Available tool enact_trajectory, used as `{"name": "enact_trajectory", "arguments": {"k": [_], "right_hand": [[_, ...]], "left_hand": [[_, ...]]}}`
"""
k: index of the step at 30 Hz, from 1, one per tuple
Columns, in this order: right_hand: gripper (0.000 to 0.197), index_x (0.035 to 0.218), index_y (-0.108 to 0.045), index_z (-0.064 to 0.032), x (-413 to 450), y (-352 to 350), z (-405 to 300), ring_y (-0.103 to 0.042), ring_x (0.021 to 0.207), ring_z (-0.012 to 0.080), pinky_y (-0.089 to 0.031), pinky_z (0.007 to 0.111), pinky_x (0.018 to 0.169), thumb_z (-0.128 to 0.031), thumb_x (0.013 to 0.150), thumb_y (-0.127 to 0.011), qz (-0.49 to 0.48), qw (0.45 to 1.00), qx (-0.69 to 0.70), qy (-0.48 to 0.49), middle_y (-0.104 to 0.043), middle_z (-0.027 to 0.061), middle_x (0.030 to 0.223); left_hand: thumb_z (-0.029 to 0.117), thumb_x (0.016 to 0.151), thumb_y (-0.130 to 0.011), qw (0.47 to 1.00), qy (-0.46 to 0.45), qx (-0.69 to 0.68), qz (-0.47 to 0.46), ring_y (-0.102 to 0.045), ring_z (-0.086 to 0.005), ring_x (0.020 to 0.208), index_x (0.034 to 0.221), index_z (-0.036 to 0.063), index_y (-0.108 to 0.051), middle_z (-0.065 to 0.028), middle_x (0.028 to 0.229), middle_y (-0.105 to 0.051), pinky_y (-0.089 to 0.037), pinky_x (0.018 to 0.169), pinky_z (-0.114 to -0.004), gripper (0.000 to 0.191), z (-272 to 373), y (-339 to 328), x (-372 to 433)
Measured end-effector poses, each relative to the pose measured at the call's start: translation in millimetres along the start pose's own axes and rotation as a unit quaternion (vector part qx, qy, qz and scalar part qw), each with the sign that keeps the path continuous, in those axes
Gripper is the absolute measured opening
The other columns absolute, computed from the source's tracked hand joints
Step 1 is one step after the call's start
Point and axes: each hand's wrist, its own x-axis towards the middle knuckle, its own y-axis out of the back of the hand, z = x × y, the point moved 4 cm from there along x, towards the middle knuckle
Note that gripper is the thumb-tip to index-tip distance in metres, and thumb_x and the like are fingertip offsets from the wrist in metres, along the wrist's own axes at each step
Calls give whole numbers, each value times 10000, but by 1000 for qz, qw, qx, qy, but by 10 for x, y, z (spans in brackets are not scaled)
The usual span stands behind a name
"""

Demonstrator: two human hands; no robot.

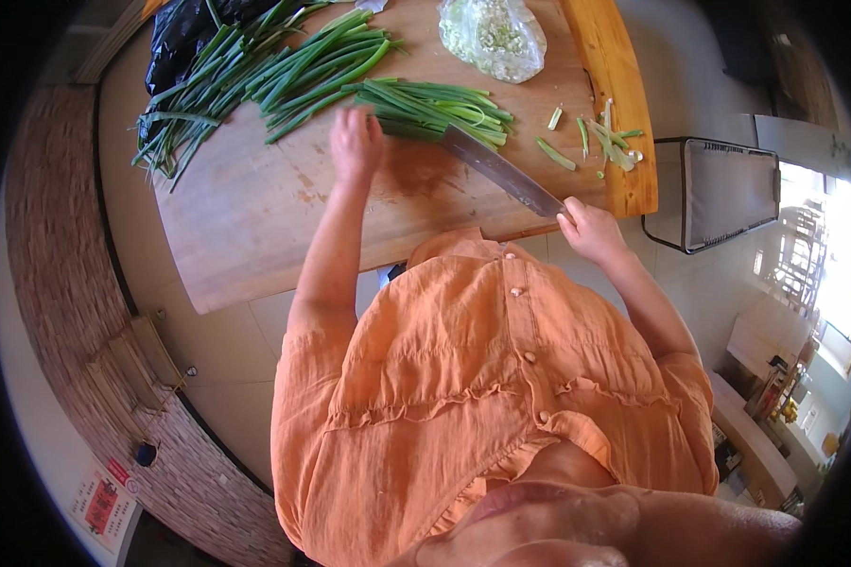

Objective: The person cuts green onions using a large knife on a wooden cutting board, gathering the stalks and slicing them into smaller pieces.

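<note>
My right hand (590, 230) is closed around the handle of a broad kitchen knife (500, 170). The blade slants away to the left, and its tip lies by the right part of a bunch of cut green onions (432, 106). At the left end of that bunch is my left hand (357, 144), slightly blurred, with the fingers curled; whether they grip anything cannot be told. A second pile of green onions (326, 67) lies just beyond it. Farther left, longer loose green onions (206, 106) spread across the wooden tabletop (255, 220).
A clear plastic bag of chopped pale pieces (493, 39) sits at the back. Onion scraps (613, 142) lie near the right edge strip. Under the long onions is a black plastic bag (174, 53). A dark-framed chair (730, 195) stands right of the table.
</note>
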Motion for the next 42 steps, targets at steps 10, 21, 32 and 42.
{"name": "enact_trajectory", "arguments": {"k": [10, 21, 32, 42], "right_hand": [[214, 872, -448, -70, -164, -230, -28, -591, 627, 371, -456, 490, 566, -272, 874, -519, 9, 998, 26, -47, -591, 171, 657], [211, 889, -457, -56, -94, -161, 8, -580, 602, 382, -451, 489, 533, -246, 861, -545, 57, 998, 22, -6, -580, 187, 642], [243, 957, -476, -45, 11, -127, 52, -579, 659, 409, -442, 491, 557, -259, 869, -547, 15, 999, 11, 33, -590, 203, 696], [232, 946, -472, -36, 429, 166, -729, -581, 710, 409, -435, 478, 577, -244, 873, -545, 39, 988, 48, 141, -593, 213, 720]], "left_hand": [[195, 793, -606, 954, 42, 264, -138, -561, -272, 954, 966, 153, -628, -57, 961, -621, -437, 802, -405, 179, -493, 122, 741], [70, 753, -580, 986, -96, 60, -123, -551, -292, 910, 884, 92, -614, -103, 877, -598, -418, 841, -426, 137, 197, 754, -215], [166, 716, -677, 990, 41, 138, -9, -553, -256, 966, 966, 107, -624, -64, 1019, -591, -428, 879, -403, 263, 319, 315, -1091], [129, 752, -632, 996, 14, 86, -20, -539, -273, 1045, 1065, 80, -589, -81, 1128, -576, -428, 903, -390, 320, 211, 439, -961]]}}
